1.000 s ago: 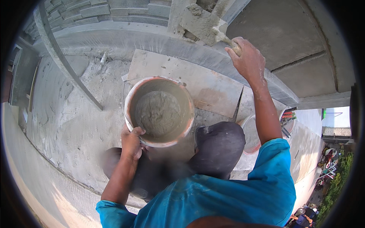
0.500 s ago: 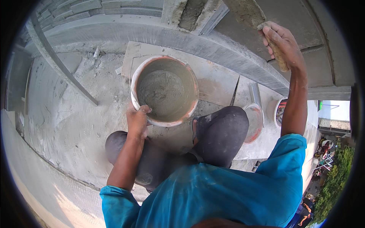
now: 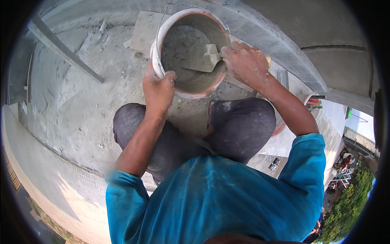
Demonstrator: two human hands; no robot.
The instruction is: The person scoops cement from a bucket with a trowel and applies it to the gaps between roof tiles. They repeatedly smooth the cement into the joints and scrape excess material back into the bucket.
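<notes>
A white bucket [image 3: 156, 53] with an orange-stained rim stands tilted in front of my knees, part filled with wet grey mortar [image 3: 178, 40]. My left hand [image 3: 159, 87] grips its near left rim, thumb over the edge. With my right hand [image 3: 248, 65] I hold a trowel [image 3: 206, 59] by its handle, closed around it at the bucket's right side. The trowel's blade is down inside the bucket, against the mortar and coated in grey. Most of the handle is hidden by my fingers; only its light end shows past them.
To the right, a second container [image 3: 280, 128] is partly behind my knee, with a bucket of tools [image 3: 315, 106] beyond it. A grey ledge [image 3: 280, 44] curves along the far right. At the left a long bar [image 3: 65, 51] leans over the dusty floor [image 3: 81, 122].
My right hand has come down from the wall at the upper right, bringing the trowel into the bucket. The bucket, still in my left hand, now appears higher and more tilted.
</notes>
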